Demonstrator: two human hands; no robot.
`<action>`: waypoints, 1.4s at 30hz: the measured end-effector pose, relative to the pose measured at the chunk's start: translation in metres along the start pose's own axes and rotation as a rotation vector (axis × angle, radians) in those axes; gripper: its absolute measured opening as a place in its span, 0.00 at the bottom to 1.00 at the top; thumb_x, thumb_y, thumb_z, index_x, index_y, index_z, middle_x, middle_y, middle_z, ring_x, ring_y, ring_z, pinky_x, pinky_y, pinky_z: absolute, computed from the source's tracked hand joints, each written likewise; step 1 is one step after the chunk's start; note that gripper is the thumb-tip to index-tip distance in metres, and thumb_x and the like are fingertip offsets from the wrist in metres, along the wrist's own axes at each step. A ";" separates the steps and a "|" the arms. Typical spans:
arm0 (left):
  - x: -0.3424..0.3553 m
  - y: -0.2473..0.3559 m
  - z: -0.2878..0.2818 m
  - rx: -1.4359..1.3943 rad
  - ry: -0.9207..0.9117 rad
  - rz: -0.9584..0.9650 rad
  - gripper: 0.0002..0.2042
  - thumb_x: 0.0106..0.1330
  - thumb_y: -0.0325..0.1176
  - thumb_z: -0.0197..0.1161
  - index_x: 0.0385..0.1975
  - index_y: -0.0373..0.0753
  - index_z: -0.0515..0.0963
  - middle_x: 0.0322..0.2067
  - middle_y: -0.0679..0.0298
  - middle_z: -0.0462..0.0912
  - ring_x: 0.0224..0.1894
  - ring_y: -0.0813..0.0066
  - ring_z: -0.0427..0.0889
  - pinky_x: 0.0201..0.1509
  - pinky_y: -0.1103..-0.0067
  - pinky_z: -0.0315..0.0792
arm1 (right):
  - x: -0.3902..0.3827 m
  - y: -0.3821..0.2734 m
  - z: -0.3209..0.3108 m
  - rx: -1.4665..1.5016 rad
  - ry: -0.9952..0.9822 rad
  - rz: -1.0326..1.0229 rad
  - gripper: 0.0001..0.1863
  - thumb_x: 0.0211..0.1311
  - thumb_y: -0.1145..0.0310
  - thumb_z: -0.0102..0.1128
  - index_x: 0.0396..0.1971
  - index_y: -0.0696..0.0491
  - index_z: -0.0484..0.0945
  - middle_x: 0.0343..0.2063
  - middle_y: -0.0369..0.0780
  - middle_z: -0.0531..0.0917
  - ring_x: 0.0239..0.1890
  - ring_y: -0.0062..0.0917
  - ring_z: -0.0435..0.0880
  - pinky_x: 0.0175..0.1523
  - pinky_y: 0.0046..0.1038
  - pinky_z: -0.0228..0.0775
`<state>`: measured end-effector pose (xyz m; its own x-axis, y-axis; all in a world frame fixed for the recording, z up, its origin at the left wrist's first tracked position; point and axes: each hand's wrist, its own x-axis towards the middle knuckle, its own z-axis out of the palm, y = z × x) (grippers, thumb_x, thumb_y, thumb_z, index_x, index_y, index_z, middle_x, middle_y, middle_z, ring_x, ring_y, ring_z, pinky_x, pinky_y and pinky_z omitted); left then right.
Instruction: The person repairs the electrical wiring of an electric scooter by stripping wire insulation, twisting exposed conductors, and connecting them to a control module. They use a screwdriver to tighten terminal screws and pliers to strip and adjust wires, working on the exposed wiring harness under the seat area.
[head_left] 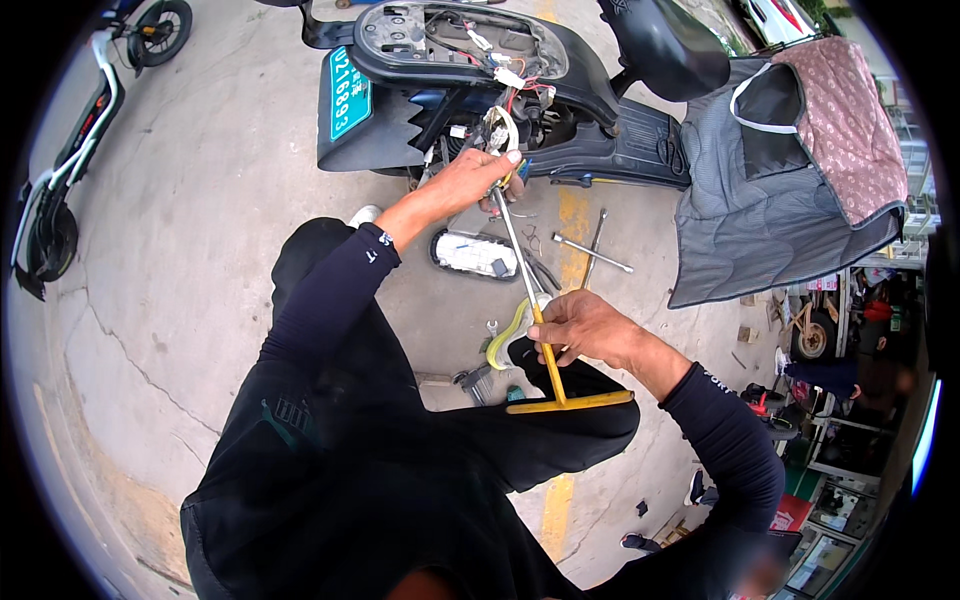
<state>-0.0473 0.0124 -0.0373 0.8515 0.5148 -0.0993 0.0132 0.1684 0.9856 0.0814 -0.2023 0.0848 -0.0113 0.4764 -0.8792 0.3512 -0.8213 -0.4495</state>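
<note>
My left hand is closed around the upper end of a long T-handle tool's metal shaft, right by a bundle of pale wires hanging from a black scooter. Which of these its fingers grip beyond the shaft is unclear. My right hand pinches the tool's yellow stem, above the yellow crossbar lying over my bent leg. The scooter's opened upper compartment shows loose connectors and red wires. Below it lie an oblong part with a white interior and a cross wrench.
A grey and pink padded cover drapes the scooter's right end, beside a black seat. A kick scooter stands at left. Small tools and a pale green-edged item lie near my legs. At right, other people's legs appear among shop clutter.
</note>
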 end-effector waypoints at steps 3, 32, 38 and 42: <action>0.005 -0.003 -0.002 0.028 0.020 0.008 0.31 0.74 0.57 0.47 0.32 0.32 0.84 0.26 0.61 0.84 0.26 0.79 0.79 0.26 0.80 0.70 | 0.005 -0.007 0.007 0.044 0.083 0.056 0.22 0.66 0.58 0.64 0.39 0.66 0.75 0.29 0.44 0.84 0.28 0.28 0.86 0.32 0.25 0.81; 0.006 -0.004 0.001 0.035 0.020 0.039 0.31 0.74 0.57 0.47 0.30 0.33 0.84 0.22 0.64 0.82 0.20 0.80 0.74 0.24 0.81 0.68 | 0.035 0.053 0.025 0.392 0.040 -0.111 0.16 0.68 0.62 0.61 0.37 0.64 0.78 0.27 0.41 0.85 0.22 0.22 0.83 0.31 0.24 0.79; 0.004 0.002 0.002 0.053 0.028 -0.005 0.32 0.74 0.57 0.47 0.30 0.30 0.83 0.26 0.62 0.81 0.26 0.77 0.78 0.28 0.79 0.72 | 0.060 0.065 0.030 -0.071 0.298 -0.235 0.15 0.67 0.64 0.60 0.28 0.62 0.78 0.21 0.41 0.84 0.22 0.23 0.83 0.33 0.26 0.77; 0.003 0.005 0.004 0.049 0.040 -0.011 0.31 0.74 0.58 0.47 0.32 0.32 0.84 0.25 0.64 0.81 0.25 0.79 0.76 0.25 0.80 0.70 | 0.113 0.091 0.039 -0.223 0.565 -0.403 0.13 0.65 0.65 0.61 0.27 0.61 0.76 0.21 0.49 0.82 0.26 0.44 0.83 0.33 0.41 0.74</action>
<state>-0.0422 0.0111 -0.0326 0.8297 0.5463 -0.1144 0.0489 0.1331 0.9899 0.0756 -0.2351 -0.0617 0.2834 0.8673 -0.4091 0.6051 -0.4927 -0.6254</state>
